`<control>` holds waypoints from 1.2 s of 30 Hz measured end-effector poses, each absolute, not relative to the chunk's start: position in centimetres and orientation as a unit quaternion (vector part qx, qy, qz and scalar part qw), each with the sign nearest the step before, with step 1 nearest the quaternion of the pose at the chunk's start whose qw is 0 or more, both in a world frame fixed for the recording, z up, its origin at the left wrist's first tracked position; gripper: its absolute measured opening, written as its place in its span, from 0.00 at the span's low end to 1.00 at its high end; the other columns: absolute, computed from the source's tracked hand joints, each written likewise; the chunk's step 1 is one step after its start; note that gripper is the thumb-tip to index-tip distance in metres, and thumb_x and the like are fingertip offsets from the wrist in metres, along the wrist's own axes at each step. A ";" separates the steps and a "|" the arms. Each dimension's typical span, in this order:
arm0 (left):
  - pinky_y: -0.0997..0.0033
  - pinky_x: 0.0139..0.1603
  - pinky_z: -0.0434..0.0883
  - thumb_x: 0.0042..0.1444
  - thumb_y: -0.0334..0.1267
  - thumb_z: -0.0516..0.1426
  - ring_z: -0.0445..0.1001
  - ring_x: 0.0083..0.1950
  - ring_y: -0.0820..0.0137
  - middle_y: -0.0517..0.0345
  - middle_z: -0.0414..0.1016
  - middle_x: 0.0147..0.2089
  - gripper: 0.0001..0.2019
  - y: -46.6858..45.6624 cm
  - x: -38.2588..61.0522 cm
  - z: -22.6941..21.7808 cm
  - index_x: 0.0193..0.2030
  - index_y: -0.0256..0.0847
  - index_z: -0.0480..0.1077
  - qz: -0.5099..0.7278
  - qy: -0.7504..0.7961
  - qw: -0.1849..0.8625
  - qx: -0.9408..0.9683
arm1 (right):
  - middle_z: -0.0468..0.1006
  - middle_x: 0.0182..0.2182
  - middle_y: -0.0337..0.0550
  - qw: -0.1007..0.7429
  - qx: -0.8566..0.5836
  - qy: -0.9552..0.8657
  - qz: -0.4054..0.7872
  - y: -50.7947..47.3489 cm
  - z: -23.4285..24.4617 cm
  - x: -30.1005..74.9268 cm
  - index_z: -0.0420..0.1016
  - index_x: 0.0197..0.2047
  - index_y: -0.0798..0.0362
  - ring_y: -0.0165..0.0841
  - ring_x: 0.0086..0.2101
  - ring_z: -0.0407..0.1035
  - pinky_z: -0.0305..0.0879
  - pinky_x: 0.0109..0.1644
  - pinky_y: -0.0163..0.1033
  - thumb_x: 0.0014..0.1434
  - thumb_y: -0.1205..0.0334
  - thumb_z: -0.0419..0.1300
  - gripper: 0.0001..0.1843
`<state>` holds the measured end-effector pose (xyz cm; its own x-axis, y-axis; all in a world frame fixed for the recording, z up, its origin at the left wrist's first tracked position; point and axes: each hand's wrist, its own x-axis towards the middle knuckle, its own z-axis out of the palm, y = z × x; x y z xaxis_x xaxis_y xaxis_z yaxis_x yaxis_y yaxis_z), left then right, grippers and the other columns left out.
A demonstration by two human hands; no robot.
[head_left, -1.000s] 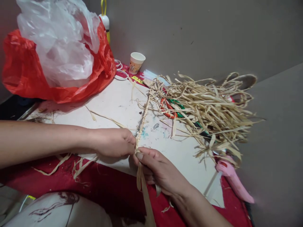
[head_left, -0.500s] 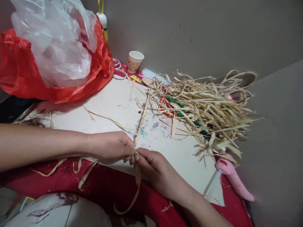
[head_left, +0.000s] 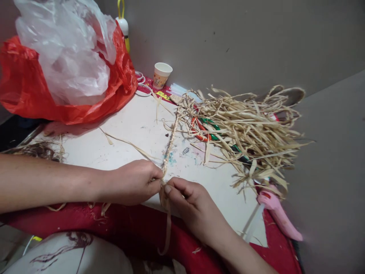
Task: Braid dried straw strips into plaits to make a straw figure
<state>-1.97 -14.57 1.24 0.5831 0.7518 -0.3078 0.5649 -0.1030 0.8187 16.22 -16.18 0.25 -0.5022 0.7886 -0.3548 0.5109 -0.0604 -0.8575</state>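
Observation:
A thin braided straw cord runs from the pile at the back down to my hands, near the front edge of the white board. My left hand is closed on the cord's near end. Thumb and fingers of my right hand pinch the straw strands just below and to the right of it. One loose strand hangs from between the hands over the red cloth. The exact crossing of the strands is hidden by my fingers.
A large heap of dry straw strips lies at the right, over red-handled and green-handled tools. Beside it rests a pink glue gun. A paper cup and a red plastic bag stand at the back.
My left wrist and forearm have lowered slightly, and the left fist has turned. The right hand stays pinched close by. The hanging strand has swung right and hangs straighter.

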 end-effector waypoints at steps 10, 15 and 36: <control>0.78 0.22 0.52 0.54 0.37 0.47 0.53 0.22 0.79 0.67 0.54 0.19 0.13 -15.4 -1.8 1.6 0.20 0.38 0.58 0.122 0.468 0.609 0.628 | 0.60 0.17 0.35 0.155 -0.497 -0.770 0.368 -18.4 -1.5 15.5 0.59 0.21 0.53 0.25 0.20 0.51 0.46 0.25 0.33 0.61 0.62 0.50 0.16; 0.78 0.21 0.51 0.53 0.38 0.47 0.51 0.22 0.79 0.67 0.53 0.18 0.14 -15.7 -1.4 1.5 0.19 0.38 0.60 0.120 0.478 0.632 0.598 | 0.71 0.17 0.39 0.107 -0.480 -0.857 0.156 -18.9 -1.1 15.3 0.67 0.23 0.54 0.27 0.17 0.61 0.44 0.24 0.35 0.58 0.69 0.51 0.13; 0.78 0.28 0.60 0.58 0.42 0.51 0.58 0.24 0.78 0.63 0.67 0.25 0.13 -15.7 -2.7 0.9 0.30 0.36 0.69 0.170 0.401 0.696 0.571 | 0.69 0.25 0.38 0.192 -0.452 -0.638 0.593 -16.8 0.5 15.8 0.67 0.37 0.54 0.27 0.26 0.62 0.58 0.29 0.32 0.65 0.50 0.49 0.16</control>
<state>-2.73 -15.71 0.94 0.6212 0.6943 -0.3635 0.2208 0.2900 0.9312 15.82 -16.76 0.51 -0.5167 0.8053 -0.2909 0.3490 -0.1121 -0.9304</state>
